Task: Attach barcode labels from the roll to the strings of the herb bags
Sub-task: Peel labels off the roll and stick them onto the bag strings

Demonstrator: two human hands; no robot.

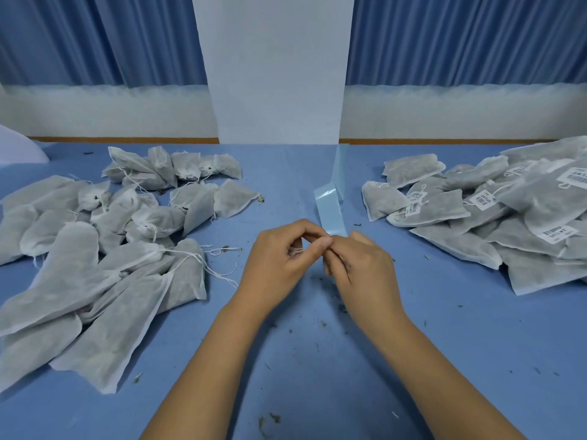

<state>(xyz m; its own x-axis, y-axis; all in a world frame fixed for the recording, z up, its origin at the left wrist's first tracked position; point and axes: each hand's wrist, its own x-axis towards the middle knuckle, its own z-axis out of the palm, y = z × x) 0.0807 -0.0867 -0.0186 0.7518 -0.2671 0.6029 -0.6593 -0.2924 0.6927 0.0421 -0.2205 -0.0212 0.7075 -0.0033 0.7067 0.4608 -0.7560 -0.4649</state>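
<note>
White nonwoven herb bags hold dried herbs: unlabelled pile point(95, 249) left, barcode-labelled pile point(508, 217) right. Blue tabletop point(301, 360) between them is open, with crumbs. The label liner strip point(330, 214) ends at the hands. Centre: left hand point(279, 258) and right hand point(359, 268) pinch 1 small white item point(297, 249), mostly hidden by fingers; label or string unclear.

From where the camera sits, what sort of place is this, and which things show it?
Probably a packing workroom: unlabelled herb bags piled left, barcode-labelled bags right, a label strip between.
</note>
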